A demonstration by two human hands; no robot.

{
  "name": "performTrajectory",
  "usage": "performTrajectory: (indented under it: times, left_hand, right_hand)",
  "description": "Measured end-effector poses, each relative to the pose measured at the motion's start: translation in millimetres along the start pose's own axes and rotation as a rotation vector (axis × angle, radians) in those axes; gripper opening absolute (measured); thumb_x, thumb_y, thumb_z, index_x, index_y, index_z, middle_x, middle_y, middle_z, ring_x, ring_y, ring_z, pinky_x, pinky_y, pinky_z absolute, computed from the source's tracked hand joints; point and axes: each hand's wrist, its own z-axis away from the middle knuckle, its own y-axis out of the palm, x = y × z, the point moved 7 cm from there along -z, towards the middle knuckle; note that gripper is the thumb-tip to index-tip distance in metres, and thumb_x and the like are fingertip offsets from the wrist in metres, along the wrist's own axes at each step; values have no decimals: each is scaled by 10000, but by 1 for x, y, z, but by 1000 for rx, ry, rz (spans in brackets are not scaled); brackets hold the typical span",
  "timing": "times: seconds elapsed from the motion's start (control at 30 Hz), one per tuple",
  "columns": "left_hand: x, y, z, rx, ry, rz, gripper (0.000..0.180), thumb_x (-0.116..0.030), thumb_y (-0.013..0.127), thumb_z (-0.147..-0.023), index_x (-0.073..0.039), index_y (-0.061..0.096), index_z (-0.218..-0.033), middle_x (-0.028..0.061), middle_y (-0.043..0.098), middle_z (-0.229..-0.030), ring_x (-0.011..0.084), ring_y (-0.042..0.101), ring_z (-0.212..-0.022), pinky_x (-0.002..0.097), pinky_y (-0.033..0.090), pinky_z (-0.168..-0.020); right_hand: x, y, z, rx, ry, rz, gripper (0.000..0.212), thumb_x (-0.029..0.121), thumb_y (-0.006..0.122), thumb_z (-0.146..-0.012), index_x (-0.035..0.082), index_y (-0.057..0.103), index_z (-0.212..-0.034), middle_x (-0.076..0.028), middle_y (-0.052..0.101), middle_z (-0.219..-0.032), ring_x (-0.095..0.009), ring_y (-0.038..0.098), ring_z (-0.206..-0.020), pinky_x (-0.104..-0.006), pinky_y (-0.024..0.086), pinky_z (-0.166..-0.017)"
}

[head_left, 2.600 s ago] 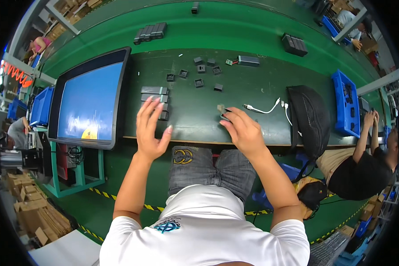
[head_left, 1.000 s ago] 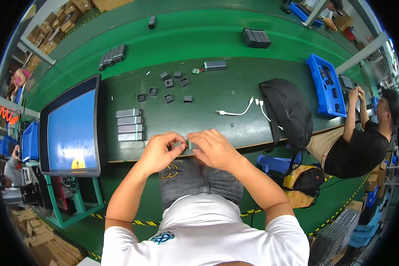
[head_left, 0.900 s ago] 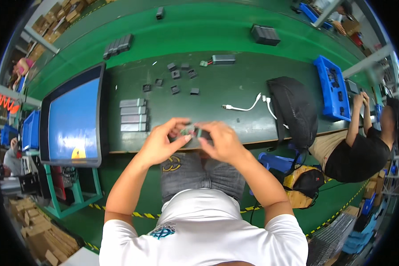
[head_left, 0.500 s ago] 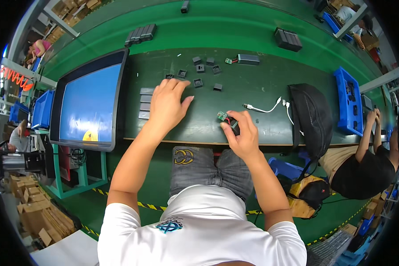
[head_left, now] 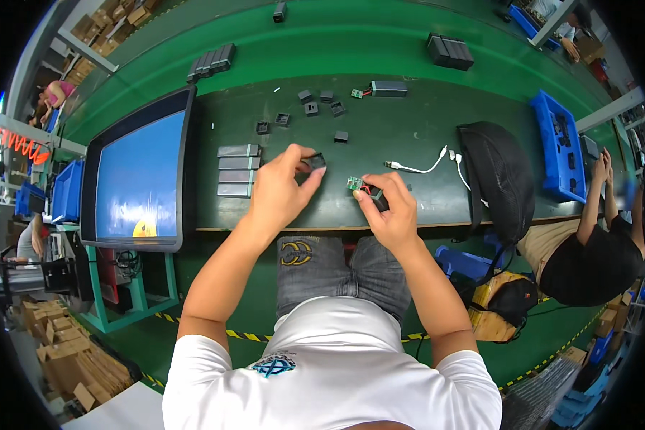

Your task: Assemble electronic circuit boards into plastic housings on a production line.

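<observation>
Between its thumb and fingers, my left hand (head_left: pixel 281 188) pinches a small black plastic cap (head_left: pixel 314 161), raised over the bench. To its right, my right hand (head_left: pixel 390 208) grips a dark battery pack, mostly hidden by the fingers. A green circuit board (head_left: pixel 354 183) on red wires sticks out of that pack toward the cap; board and cap are apart. Several loose black caps (head_left: pixel 311 108) lie farther back on the bench. Left of my left hand, several grey battery packs (head_left: pixel 238 163) lie in a stack of rows. Another pack with wires and board (head_left: pixel 388 89) lies at the back.
A monitor (head_left: pixel 140 172) stands at the left. White cables (head_left: pixel 419 169) and a black bag (head_left: pixel 496 168) lie to the right, before a blue tray (head_left: pixel 560 147). More dark packs (head_left: pixel 450 51) sit on the green ledge behind. A co-worker (head_left: pixel 588 244) sits at far right.
My left hand has picked up one black cap from the bench and brought it nearer to my right hand. My right hand stays nearly in place with the battery pack.
</observation>
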Motion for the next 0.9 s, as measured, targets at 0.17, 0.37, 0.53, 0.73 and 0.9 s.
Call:
performTrajectory:
  times: [0.17,0.37,0.53,0.73,0.9]
  left_hand:
    - [-17,1,16,-7,163,9,379,-62,854,-855,-21,689,-1194,125,725,-963,220,722,-787,334,588,-705]
    - [-16,20,28,112,128,145,421,-75,871,-843,-50,696,-1226,112,698,-897,206,673,-676,325,570,-632]
    - [-26,29,35,175,242,67,401,-56,859,-849,-45,691,-1212,120,717,-867,201,725,-718,312,603,-660]
    - [-18,32,44,329,-1,365,397,65,769,-877,-26,670,-1251,116,752,-969,172,761,-869,314,628,-806]
    - [-12,36,53,380,-112,553,394,91,736,-911,16,643,-1287,122,751,-1154,177,742,-1046,331,614,-935]
  right_hand:
    - [20,-4,-8,16,22,-4,268,27,841,-853,18,725,-1095,-135,713,-969,-264,717,-812,-335,567,-712]
    - [35,-8,-9,87,33,140,245,76,844,-844,51,745,-1067,-92,698,-920,-249,701,-725,-351,552,-631]
    - [42,-8,-7,164,-45,315,220,133,846,-850,69,753,-1038,-74,655,-864,-253,672,-651,-371,531,-573]
    - [50,-9,-6,204,-31,217,232,120,843,-840,64,753,-1047,-75,660,-878,-256,689,-675,-375,542,-581]
    - [51,-11,-2,216,-64,106,249,83,838,-836,40,745,-1063,-99,680,-908,-258,700,-723,-361,558,-617]
